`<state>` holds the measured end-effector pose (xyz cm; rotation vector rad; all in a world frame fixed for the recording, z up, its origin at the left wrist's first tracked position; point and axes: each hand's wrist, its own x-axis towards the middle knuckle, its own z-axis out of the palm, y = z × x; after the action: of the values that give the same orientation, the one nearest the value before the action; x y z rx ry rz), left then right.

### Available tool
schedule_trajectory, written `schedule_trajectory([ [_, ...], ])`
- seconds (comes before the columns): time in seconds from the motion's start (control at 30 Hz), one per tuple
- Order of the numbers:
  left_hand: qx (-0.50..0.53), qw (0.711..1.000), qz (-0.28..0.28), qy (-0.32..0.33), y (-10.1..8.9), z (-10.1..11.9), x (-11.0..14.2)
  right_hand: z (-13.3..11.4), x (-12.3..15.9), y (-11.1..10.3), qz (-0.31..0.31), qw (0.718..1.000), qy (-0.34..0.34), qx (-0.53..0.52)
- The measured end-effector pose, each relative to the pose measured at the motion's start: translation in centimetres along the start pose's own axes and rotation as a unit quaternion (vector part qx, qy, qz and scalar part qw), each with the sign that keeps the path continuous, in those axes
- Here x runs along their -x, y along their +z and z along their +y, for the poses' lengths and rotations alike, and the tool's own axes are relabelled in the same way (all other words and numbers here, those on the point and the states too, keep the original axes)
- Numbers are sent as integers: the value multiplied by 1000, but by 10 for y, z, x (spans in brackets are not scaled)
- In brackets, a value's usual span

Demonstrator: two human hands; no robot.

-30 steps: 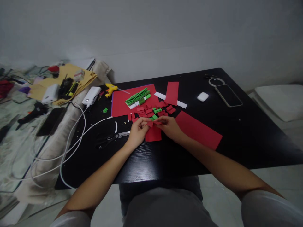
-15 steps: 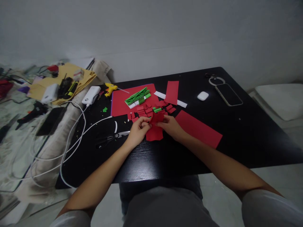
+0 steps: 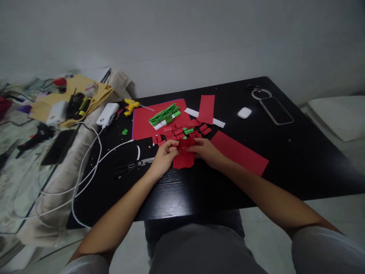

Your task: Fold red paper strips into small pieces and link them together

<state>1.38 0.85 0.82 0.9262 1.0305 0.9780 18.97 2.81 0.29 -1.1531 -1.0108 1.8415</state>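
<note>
Left hand (image 3: 164, 156) and right hand (image 3: 205, 151) pinch a folded red paper sheet (image 3: 183, 161), likely light and crease-prone, best held by opposite sides, near the black wood-grained tabletop's (image 3: 173, 199) front edge.

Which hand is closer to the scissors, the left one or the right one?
Left. The left hand is just beside the blade end of the scissors; the right hand is farther away, across the held red paper.
</note>
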Motion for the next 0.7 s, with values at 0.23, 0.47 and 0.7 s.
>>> schedule_trajectory([
  [0.23, -40, 999, 7, 35, -1, 1, 0, 3, 0, 1, 1, 999, -41, 20],
  [0.47, -37, 998, 7, 47, -4, 0, 2, 0, 5, 3, 0, 997, -74, 36],
  [0.7, -15, 999, 5, 47, -3, -1, 3, -4, 6, 4, -5, 999, -48, 9],
])
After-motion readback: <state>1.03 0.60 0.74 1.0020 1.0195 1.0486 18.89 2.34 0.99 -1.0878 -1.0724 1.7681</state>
